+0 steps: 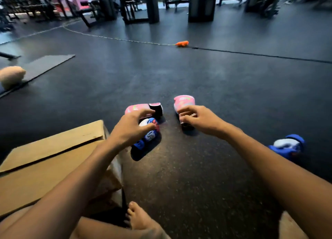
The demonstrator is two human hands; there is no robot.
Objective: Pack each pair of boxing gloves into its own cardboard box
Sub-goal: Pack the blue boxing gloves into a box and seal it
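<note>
Nearest of all, a bare foot [137, 215] rests on the dark speckled rubber floor [188, 176], toes pointing away, with a bent leg beside it. To the left of the foot sits a brown cardboard box [45, 163], its long top flaps lying low and slightly parted along a dark seam.

Both bare forearms stretch forward from the person. The left hand [131, 127] hangs with fingers spread and curled, half open, right over two gloves; I cannot tell whether the fingertips actually touch either one. Under it lies a blue, white and red boxing glove [150, 134], cuff end towards the person, and just beyond, touching or nearly so, a pink boxing glove with a black cuff [142, 108] on its side.

The right hand [195, 118] is curled around the cuff end of a second pink boxing glove [184, 101], fingers bent over it in what looks like a grip, the padded end pointing away. The two pink gloves lie near each other with bare floor between.

Well off to the right, alone on the floor, lies a second blue and white boxing glove [288, 146].

Farther out, a thin pale cord [116, 38] runs across the floor to a small orange object [182, 43]. At the left a flat dark mat [45, 66] lies with a cream padded lump [11, 76] at its near edge. Dark gym machine frames [150, 5] stand at the back.
</note>
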